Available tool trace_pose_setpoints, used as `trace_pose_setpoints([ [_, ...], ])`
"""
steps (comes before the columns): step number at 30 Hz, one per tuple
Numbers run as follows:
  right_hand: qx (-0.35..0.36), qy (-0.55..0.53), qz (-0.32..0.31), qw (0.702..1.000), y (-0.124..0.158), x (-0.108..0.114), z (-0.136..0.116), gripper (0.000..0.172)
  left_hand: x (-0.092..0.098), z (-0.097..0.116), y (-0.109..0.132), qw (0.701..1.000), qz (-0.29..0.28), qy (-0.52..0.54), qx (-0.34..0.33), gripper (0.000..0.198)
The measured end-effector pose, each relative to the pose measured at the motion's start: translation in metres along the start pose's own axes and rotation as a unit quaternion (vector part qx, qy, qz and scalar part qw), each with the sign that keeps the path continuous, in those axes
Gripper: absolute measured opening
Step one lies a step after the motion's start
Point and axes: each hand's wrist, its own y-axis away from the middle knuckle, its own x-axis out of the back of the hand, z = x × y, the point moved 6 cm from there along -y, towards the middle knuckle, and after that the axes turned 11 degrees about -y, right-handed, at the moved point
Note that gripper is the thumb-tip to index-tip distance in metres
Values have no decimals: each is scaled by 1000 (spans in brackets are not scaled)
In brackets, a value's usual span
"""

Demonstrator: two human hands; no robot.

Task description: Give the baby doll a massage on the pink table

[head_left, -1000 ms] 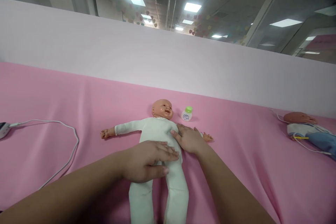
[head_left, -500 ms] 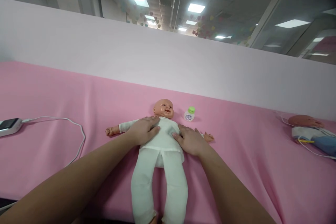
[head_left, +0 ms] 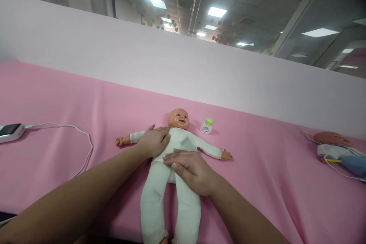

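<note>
A baby doll [head_left: 183, 141] with a white cloth body lies on its back on the pink sheet, its head away from me and its arms spread. My left hand [head_left: 156, 142] rests flat on the side of its chest at the left, near the shoulder. Across its lower belly lies my right hand [head_left: 192, 167], fingers stretched out and pointing left. Neither hand grasps anything. A small clear bottle [head_left: 206, 126] with a green cap and a printed label stands beside the doll's head, to the right.
The pink sheet [head_left: 257, 167] covers the table up to a white wall panel [head_left: 183, 72]. A white handheld device [head_left: 11, 132] with a screen and a cable [head_left: 90, 146] lies at left. Far right is a second doll [head_left: 331, 139] in white and blue, with thin tubing around it.
My right hand has moved from the doll's chest at the right down to its lower belly, uncovering the doll's arm there. My left hand stays on the chest, its thumb drawn in.
</note>
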Motion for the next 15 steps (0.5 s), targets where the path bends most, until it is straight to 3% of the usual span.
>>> trace_pose_setpoints([
  [4,-76,112,25,991,-7,15,29,51,-1,1,0,1000,-11,4,-1,59],
  [9,-200,210,45,956,-9,39,70,74,-3,1,0,1000,-12,7,-7,60],
  [15,-331,254,73,906,6,60,86,88,1,-1,1,1000,-24,-11,12,60],
])
